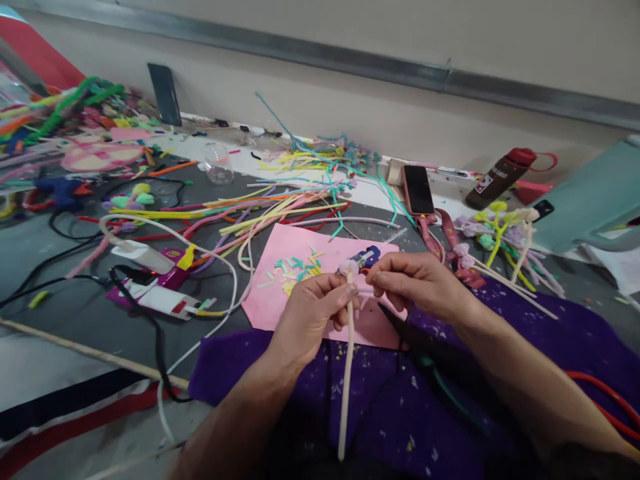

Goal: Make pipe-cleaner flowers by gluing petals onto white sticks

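Pinching cream stem | left hand | right hand beside

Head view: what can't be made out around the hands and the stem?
- Cream stem: lower end fades into the dark lap.
- Right hand: fingertips hide what it pinches.
- Left hand: fingers hide the stem where they grip it.
- Glue gun: body hidden behind the hands.
- Brown bottle: label too small.
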The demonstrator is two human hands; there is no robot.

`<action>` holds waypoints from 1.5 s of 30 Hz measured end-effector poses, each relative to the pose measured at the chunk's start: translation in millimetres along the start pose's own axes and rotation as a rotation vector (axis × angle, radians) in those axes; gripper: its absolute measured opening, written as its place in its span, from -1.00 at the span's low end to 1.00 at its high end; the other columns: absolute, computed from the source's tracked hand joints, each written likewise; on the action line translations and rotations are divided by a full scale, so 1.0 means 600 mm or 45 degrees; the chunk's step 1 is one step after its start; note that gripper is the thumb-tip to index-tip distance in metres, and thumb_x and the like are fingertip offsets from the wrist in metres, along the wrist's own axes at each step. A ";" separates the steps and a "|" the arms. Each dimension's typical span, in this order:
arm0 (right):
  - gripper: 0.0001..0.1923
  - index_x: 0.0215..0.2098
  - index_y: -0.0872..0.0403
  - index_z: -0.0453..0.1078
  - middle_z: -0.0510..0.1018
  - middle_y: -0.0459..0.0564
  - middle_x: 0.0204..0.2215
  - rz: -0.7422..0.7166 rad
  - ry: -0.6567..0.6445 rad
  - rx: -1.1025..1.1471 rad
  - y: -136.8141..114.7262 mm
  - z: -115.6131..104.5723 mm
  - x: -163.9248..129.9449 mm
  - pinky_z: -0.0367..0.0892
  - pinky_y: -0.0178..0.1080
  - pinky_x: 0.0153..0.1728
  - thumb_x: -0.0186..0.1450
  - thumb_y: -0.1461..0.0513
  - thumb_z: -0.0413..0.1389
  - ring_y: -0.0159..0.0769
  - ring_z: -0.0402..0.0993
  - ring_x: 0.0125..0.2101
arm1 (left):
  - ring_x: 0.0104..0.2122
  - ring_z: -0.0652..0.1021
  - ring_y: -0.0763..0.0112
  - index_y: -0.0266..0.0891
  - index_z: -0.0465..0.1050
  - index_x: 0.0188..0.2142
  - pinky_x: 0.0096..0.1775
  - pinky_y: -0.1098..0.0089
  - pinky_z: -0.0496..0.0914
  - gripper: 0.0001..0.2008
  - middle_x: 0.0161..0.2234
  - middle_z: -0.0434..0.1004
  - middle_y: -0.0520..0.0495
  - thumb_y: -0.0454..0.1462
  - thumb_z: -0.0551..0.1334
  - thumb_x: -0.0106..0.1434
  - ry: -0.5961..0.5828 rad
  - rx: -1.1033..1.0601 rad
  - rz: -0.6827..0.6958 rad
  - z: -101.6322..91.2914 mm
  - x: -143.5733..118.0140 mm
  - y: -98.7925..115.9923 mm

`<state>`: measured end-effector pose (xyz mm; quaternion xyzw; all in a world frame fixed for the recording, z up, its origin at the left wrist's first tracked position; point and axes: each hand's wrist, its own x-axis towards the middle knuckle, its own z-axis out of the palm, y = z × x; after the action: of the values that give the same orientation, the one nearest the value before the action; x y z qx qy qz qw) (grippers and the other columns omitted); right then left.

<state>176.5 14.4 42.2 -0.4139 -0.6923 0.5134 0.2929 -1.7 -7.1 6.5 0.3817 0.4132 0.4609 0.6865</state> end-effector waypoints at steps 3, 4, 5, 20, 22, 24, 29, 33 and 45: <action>-0.78 -0.38 0.15 0.37 0.42 -0.12 -0.56 0.061 0.022 0.206 0.013 -0.016 0.008 0.11 -0.46 -0.73 0.25 0.15 0.03 -0.57 0.23 -0.70 | -0.75 0.30 0.69 -0.33 0.39 -0.59 -0.66 0.62 0.17 -0.81 -0.65 0.42 0.03 -0.26 0.27 0.05 0.007 0.030 0.021 -0.001 0.001 -0.001; -0.78 -0.38 0.15 0.37 0.43 -0.11 -0.54 0.065 0.018 0.236 0.016 -0.019 0.009 0.12 -0.46 -0.73 0.25 0.15 0.03 -0.57 0.25 -0.70 | -0.74 0.30 0.69 -0.33 0.39 -0.59 -0.65 0.61 0.16 -0.81 -0.65 0.42 0.04 -0.26 0.27 0.06 0.004 0.038 0.026 -0.002 0.001 -0.002; -0.77 -0.37 0.15 0.38 0.44 -0.11 -0.53 0.070 0.001 0.252 0.018 -0.020 0.010 0.12 -0.47 -0.73 0.26 0.14 0.03 -0.57 0.25 -0.70 | -0.74 0.30 0.69 -0.33 0.39 -0.59 -0.65 0.61 0.16 -0.81 -0.65 0.41 0.04 -0.26 0.27 0.06 0.001 0.047 0.030 -0.002 0.001 -0.003; -0.90 -0.42 0.17 0.42 0.38 -0.20 -0.65 0.019 -0.173 0.295 0.019 -0.007 0.007 0.17 -0.51 -0.69 0.14 0.26 0.17 -0.60 0.24 -0.70 | -0.75 0.29 0.68 -0.34 0.40 -0.58 -0.66 0.61 0.14 -0.79 -0.68 0.39 0.04 -0.23 0.27 0.06 -0.023 0.028 -0.042 -0.002 0.001 -0.007; -0.90 -0.41 0.17 0.42 0.38 -0.21 -0.65 0.007 -0.190 0.309 0.019 -0.007 0.006 0.15 -0.51 -0.70 0.15 0.26 0.15 -0.60 0.23 -0.71 | -0.76 0.27 0.69 -0.34 0.40 -0.58 -0.67 0.62 0.12 -0.79 -0.70 0.38 0.04 -0.22 0.27 0.07 -0.040 0.006 -0.074 -0.004 0.003 -0.009; -0.89 -0.38 0.17 0.42 0.37 -0.21 -0.66 0.011 -0.214 0.345 0.020 -0.007 0.006 0.13 -0.51 -0.71 0.18 0.25 0.13 -0.61 0.22 -0.72 | -0.77 0.26 0.70 -0.34 0.39 -0.59 -0.67 0.62 0.11 -0.78 -0.71 0.36 0.05 -0.22 0.27 0.07 -0.051 -0.028 -0.095 -0.005 0.005 -0.011; -0.84 -0.36 0.18 0.39 0.42 -0.14 -0.56 0.021 -0.247 0.433 0.027 -0.002 0.009 0.14 -0.51 -0.70 0.21 0.20 0.10 -0.60 0.27 -0.68 | -0.77 0.23 0.71 -0.35 0.39 -0.61 -0.69 0.62 0.07 -0.77 -0.73 0.31 0.08 -0.23 0.25 0.08 -0.099 -0.091 -0.158 -0.007 0.008 -0.014; -0.82 -0.37 0.17 0.38 0.40 -0.16 -0.59 0.033 -0.196 0.416 0.035 0.001 0.014 0.11 -0.51 -0.72 0.20 0.18 0.11 -0.60 0.26 -0.69 | -0.77 0.23 0.72 -0.35 0.40 -0.60 -0.68 0.62 0.07 -0.76 -0.73 0.32 0.07 -0.22 0.25 0.09 -0.106 -0.091 -0.159 -0.009 0.008 -0.017; -0.81 -0.27 0.12 0.41 0.46 -0.11 -0.50 -0.107 -0.086 0.347 0.032 0.006 0.005 0.19 -0.47 -0.64 0.18 0.18 0.14 -0.55 0.30 -0.63 | -0.75 0.23 0.69 -0.33 0.40 -0.59 -0.66 0.61 0.10 -0.78 -0.70 0.33 0.06 -0.21 0.25 0.08 -0.052 -0.041 -0.082 -0.006 0.006 -0.012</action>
<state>177.3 17.9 22.8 -0.3234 -0.6425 0.6035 0.3441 -2.0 -5.3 -2.0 0.3663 0.4036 0.4371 0.7154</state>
